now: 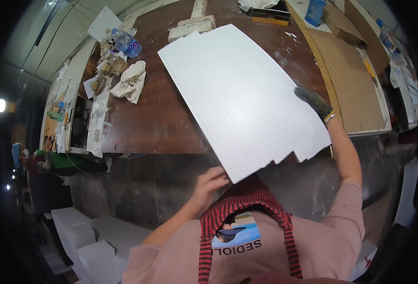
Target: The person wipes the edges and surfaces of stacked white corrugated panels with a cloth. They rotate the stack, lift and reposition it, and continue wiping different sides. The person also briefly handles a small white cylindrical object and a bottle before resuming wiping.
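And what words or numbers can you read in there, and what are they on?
I won't copy the words, but here's where writing shows:
Pink shirt: large dark letters beside a colourful picture.
Clear water bottle: lettering on its label, small and distorted.
Blue container: pale markings, too small to read.
White strips: none that I can see.

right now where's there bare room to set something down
The widest free patch is brown tabletop between the crumpled cloth and the white strips. A narrower one lies between the strips and the tan board. The left edge is crowded: cloth, plastic bottle, assorted clutter.
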### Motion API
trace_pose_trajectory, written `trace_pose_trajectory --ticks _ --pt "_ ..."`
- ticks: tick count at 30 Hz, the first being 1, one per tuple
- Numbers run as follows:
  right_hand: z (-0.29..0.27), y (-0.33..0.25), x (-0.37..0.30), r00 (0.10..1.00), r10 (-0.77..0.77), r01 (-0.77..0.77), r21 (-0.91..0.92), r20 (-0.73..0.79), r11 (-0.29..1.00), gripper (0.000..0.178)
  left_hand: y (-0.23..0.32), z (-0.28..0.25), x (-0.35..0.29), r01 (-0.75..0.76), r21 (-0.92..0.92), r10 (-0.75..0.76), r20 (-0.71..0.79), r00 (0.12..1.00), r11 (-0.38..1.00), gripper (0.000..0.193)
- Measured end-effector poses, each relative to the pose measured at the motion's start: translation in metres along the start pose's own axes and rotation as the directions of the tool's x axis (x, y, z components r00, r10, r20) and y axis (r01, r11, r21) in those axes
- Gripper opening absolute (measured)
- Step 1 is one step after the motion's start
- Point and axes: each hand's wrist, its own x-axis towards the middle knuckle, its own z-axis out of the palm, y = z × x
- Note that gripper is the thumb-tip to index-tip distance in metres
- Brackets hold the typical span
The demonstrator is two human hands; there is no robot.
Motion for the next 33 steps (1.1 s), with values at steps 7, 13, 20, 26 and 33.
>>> trace_pose_trajectory --ticks 7,13,20,26,33 --pt "-0.079 -0.006 -0.011 0.994 0.094 -0.102 0.151 0.057 0.983 0.042 0.026 0.020 0.056 0.195 0.050 -0.201 0.327 0.924 0.980 0.052" --pt "-0.064 0.041 -0.095 0.915 0.323 -0.031 0.755 -0.243 0.655 0.052 0.059 -0.002 0.082 0.396 0.008 -0.345 0.509 0.789 0.918 0.059" --pt "0.034 0.038 -0.150 0.371 0.527 0.481 0.643 -0.765 0.595 0.058 0.209 -0.152 0.174 -0.337 0.278 0.312 0.131 0.941 0.900 0.068" --pt "0.086 0.000 -0.117 0.159 0.373 0.538 0.397 -0.914 0.743 0.057 0.299 -0.270 0.362 -0.254 0.040 0.249 0.096 0.964 0.966 0.065" --pt "0.107 -0.029 -0.094 0.076 0.363 0.451 0.357 -0.929 0.818 0.057 0.299 -0.228 0.467 0.062 0.047 -0.078 0.531 0.844 0.997 0.073"
